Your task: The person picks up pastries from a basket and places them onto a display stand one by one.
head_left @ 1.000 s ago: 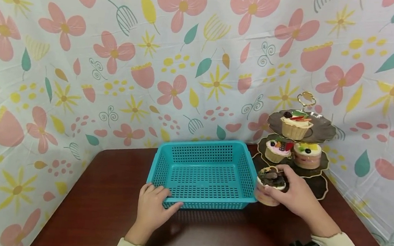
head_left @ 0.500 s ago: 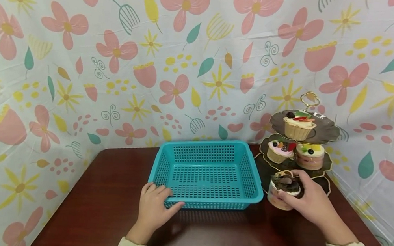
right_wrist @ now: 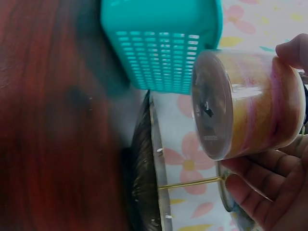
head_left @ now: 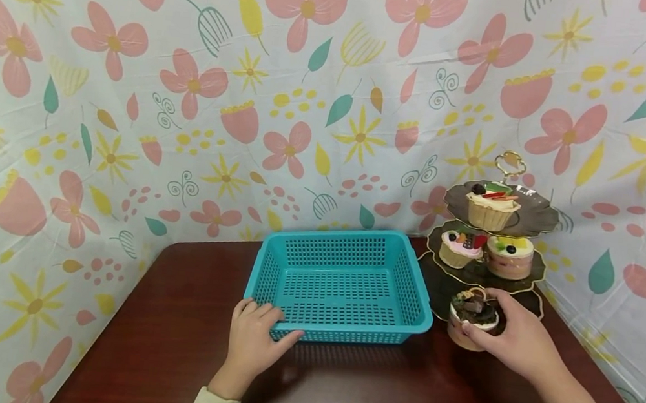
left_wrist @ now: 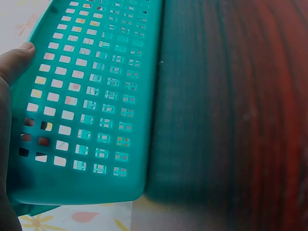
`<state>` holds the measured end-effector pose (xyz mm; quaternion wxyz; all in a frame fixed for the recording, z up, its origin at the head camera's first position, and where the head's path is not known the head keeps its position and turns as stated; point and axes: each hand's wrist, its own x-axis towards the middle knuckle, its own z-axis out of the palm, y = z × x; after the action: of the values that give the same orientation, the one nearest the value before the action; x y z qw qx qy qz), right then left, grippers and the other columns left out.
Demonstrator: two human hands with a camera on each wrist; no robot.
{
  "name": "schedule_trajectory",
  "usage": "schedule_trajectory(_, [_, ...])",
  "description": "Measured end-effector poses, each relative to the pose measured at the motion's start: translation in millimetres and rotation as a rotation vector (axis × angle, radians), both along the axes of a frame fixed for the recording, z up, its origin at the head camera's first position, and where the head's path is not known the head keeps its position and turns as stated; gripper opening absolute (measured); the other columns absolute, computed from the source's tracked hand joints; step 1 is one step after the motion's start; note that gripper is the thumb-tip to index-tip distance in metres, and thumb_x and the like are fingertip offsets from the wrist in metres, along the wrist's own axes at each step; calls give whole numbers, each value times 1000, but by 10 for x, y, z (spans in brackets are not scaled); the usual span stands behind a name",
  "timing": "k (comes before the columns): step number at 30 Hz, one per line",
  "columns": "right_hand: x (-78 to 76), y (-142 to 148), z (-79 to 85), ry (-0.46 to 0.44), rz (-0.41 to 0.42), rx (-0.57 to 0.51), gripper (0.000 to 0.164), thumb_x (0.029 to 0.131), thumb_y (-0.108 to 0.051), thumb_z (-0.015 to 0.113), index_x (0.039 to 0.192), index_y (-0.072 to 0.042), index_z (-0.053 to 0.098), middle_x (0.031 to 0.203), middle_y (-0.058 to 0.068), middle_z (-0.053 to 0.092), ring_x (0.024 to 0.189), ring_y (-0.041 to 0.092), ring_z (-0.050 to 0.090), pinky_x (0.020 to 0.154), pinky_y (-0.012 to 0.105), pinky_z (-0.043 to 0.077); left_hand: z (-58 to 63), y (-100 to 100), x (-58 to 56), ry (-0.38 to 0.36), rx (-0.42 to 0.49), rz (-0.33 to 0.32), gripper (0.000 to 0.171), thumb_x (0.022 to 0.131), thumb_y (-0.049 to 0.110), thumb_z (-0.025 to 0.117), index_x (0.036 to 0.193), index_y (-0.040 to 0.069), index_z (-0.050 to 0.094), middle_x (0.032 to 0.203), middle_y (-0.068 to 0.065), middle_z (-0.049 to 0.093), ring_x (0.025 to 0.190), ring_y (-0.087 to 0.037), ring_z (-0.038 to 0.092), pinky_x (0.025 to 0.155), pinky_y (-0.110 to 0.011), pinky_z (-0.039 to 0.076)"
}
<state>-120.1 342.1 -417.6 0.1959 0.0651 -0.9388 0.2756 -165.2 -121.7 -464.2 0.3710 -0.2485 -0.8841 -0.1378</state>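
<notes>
My right hand (head_left: 525, 347) grips a round layered cake cup (head_left: 464, 335) with a dark chocolate topping, thumb on the near side and fingers behind. In the right wrist view the clear bottom of the cake cup (right_wrist: 209, 108) shows, off the table and tilted by the camera's angle. My left hand (head_left: 254, 341) holds the near left corner of a turquoise plastic basket (head_left: 339, 334), fingers over the rim and thumb outside. The left wrist view shows the basket's perforated side wall (left_wrist: 86, 187). A three-tier dessert stand (head_left: 532, 212) stands just behind the cake cup.
A fruit-topped tart (head_left: 491, 214) sits on the top tier. On the middle tier are a pink-topped tart (head_left: 458, 257) and another cake cup (head_left: 509, 265). Dark table (head_left: 351, 399) surface stretches in front; a floral cloth (head_left: 333, 98) hangs behind.
My right hand has carried the chocolate-topped cake cup rightward and slightly nearer, away from the basket's right side and in front of the stand's bottom tier. My left hand stays on the basket.
</notes>
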Motion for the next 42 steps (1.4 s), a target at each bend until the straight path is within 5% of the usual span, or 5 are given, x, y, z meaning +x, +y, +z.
schedule_trajectory(12, [-21, -14, -214, 89, -35, -31, 74, 75, -37, 88, 128, 2, 54, 116, 24, 62, 100, 42, 60, 78, 62, 47, -19, 2, 1, -10, -12, 20, 44, 76, 63, 77, 79, 19, 69, 75, 6, 64, 74, -20, 60, 95, -58, 45])
schedule_trajectory(20, [-94, -12, -276, 35, -49, -32, 74, 78, -40, 85, 128, 3, 54, 117, 26, 62, 102, 45, 61, 79, 63, 47, -21, -5, -7, -12, -12, 20, 45, 78, 65, 75, 80, 20, 69, 76, 6, 65, 75, -21, 61, 96, -57, 44])
schedule_trajectory(33, [-392, 21, -364, -67, -74, -76, 77, 84, -49, 78, 133, 3, 51, 117, 33, 62, 104, 51, 60, 81, 64, 48, -17, -5, -13, 2, -15, 21, 46, 76, 64, 76, 79, 19, 69, 74, 7, 64, 73, -20, 59, 95, -57, 44])
schedule_trajectory(42, [-630, 85, -481, -33, -61, -183, 71, 88, -42, 77, 133, 6, 51, 119, 33, 62, 106, 47, 60, 85, 63, 48, -5, -2, 0, -5, -14, 23, 44, 76, 63, 77, 80, 20, 70, 76, 6, 65, 75, -20, 61, 95, -57, 45])
